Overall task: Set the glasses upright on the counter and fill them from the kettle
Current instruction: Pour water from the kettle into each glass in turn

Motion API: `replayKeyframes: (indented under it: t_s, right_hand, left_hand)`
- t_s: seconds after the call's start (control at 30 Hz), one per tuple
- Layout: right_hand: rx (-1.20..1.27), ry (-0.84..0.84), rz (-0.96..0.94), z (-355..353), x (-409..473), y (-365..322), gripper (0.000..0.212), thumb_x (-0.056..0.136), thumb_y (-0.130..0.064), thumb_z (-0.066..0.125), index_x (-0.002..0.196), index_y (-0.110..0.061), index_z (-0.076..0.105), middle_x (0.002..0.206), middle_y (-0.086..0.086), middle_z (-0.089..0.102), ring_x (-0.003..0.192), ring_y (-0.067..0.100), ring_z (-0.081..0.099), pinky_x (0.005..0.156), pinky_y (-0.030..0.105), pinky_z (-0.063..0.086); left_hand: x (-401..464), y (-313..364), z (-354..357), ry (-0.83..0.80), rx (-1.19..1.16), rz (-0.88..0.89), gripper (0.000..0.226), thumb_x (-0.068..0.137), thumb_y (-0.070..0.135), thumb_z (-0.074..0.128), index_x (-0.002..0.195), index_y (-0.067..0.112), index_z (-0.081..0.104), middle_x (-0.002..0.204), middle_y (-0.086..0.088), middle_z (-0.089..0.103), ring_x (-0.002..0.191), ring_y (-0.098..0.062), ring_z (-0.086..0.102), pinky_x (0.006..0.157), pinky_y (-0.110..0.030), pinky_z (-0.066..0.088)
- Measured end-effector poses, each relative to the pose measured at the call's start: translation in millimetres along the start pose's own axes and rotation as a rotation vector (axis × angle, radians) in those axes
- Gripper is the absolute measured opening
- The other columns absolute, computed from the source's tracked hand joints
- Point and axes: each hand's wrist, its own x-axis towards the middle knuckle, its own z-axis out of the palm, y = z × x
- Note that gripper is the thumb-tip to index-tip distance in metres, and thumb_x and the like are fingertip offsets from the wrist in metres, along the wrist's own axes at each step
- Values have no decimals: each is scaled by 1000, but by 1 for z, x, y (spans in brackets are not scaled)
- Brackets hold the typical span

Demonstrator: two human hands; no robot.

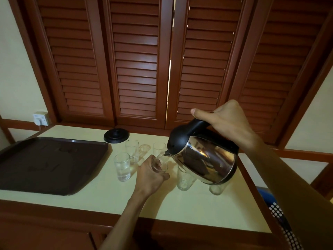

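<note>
At frame centre, our left hand [150, 175] grips the glass [161, 164] above the desk [108, 197] while our right hand [225, 121], clamped on the steel kettle [203, 157], should tip slowly, spout over rim.

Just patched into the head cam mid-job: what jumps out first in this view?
The steel kettle, tilted in the right hand at centre right, its spout over a glass that the left hand holds above the counter. Around it stand more glasses; the front-left glass seems to hold water. A dark tray fills the counter's left side, with louvered shutters looming behind.
</note>
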Motion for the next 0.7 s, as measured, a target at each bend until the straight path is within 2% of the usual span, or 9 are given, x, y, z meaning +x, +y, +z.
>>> replayKeyframes:
  t_s: [0.13, 0.23, 0.37, 0.47, 0.63, 0.7]
  right_hand:
    - [-41, -12, -10, -5, 3, -4, 81, 50, -84, 64, 65, -5, 76, 52, 10, 64, 55, 31, 68, 66, 47, 58]
    - [-60, -2, 10, -10, 5, -5, 66, 61, -75, 73, 68, -10, 77, 53, 3, 66, 55, 22, 68, 64, 39, 58]
    - [-46, 4, 5, -18, 5, -5, 73, 50, -81, 65, 70, -13, 79, 59, 4, 71, 63, 23, 72, 74, 45, 61]
    - [-51, 26, 8, -25, 5, -5, 65, 57, -75, 71, 69, -12, 78, 51, 0, 64, 57, 20, 68, 73, 44, 59]
    - [-57, 61, 4, -35, 6, -8, 68, 53, -78, 70, 64, -11, 75, 37, -10, 51, 44, 13, 53, 61, 37, 52]
    - [-64, 69, 8, -39, 7, -9, 63, 59, -74, 74, 60, -11, 70, 32, -12, 46, 41, 11, 48, 58, 37, 49]
  left_hand:
    - [0, -5, -2, -2, 6, -26, 36, 63, 7, 86, 86, 14, 58, 76, 2, 68, 61, -10, 58, 47, -11, 41]
    - [3, -10, -1, 0, 0, -55, 38, 64, 6, 87, 85, 13, 56, 75, 1, 66, 63, -13, 58, 52, -20, 42]
    - [7, -16, 1, 14, 0, -74, 39, 60, 8, 86, 84, 10, 56, 76, -10, 68, 65, -20, 59, 58, -31, 48]
    - [7, -20, 2, -2, 12, -78, 38, 61, 9, 86, 86, 8, 57, 79, -11, 70, 66, -20, 60, 60, -33, 50]
    - [4, -28, 1, -33, 57, -60, 38, 59, 12, 85, 84, 9, 56, 77, -11, 67, 64, -17, 55, 56, -30, 46]
    - [3, -29, 0, -41, 71, -58, 38, 58, 12, 85, 84, 10, 57, 78, -10, 67, 64, -16, 56, 57, -29, 46]
